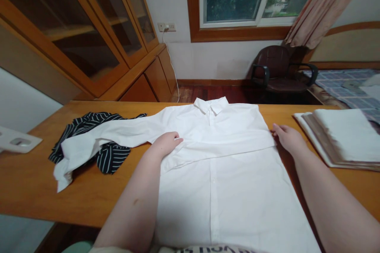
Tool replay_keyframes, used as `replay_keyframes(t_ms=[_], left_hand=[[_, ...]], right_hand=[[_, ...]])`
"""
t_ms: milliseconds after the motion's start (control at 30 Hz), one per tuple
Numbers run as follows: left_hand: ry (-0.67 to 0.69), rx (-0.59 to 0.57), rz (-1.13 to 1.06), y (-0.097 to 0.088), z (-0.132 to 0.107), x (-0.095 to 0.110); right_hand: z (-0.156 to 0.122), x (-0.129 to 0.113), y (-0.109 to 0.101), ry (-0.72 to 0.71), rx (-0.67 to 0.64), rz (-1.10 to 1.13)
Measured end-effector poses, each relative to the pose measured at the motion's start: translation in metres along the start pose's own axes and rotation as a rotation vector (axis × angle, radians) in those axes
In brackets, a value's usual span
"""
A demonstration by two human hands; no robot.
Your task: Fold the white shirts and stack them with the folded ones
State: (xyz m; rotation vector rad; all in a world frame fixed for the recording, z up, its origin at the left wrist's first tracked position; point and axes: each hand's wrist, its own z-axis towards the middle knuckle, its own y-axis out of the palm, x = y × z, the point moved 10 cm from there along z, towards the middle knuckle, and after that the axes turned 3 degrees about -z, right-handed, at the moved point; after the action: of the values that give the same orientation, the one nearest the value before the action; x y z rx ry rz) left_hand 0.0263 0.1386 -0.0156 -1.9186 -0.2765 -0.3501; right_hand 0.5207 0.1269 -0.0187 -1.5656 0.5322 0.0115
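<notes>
A white collared shirt lies flat, front up, on the wooden table, collar away from me. One sleeve is folded across the chest; the other stretches out to the left over a dark striped garment. My left hand rests on the shirt's left side, fingers curled and pinching the folded sleeve's cuff. My right hand lies at the shirt's right edge, its fingers closed on the fabric where the sleeve folds over.
A stack of folded white and beige cloth sits at the table's right. A white object lies at the left edge. Beyond the table stand a dark armchair, a glass-door cabinet and a window.
</notes>
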Motion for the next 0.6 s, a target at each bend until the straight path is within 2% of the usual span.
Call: replay_keyframes(t_ms=[67, 167, 233, 433, 600], left_hand=[[-0.001, 0.0, 0.004, 0.0, -0.001, 0.001], [0.006, 0.002, 0.013, -0.001, -0.001, 0.002], [0.005, 0.004, 0.019, -0.001, -0.001, 0.002], [0.019, -0.004, 0.028, 0.0, 0.001, 0.002], [0.014, -0.011, 0.023, 0.001, 0.001, 0.001]], right_hand=[[-0.004, -0.011, 0.004, 0.012, -0.02, -0.053], [-0.007, -0.034, 0.012, -0.071, -0.061, -0.195], [-0.006, -0.04, 0.013, -0.097, -0.065, -0.225], [0.0, -0.022, 0.004, -0.022, -0.039, -0.055], [-0.002, -0.013, 0.004, 0.049, -0.055, -0.064]])
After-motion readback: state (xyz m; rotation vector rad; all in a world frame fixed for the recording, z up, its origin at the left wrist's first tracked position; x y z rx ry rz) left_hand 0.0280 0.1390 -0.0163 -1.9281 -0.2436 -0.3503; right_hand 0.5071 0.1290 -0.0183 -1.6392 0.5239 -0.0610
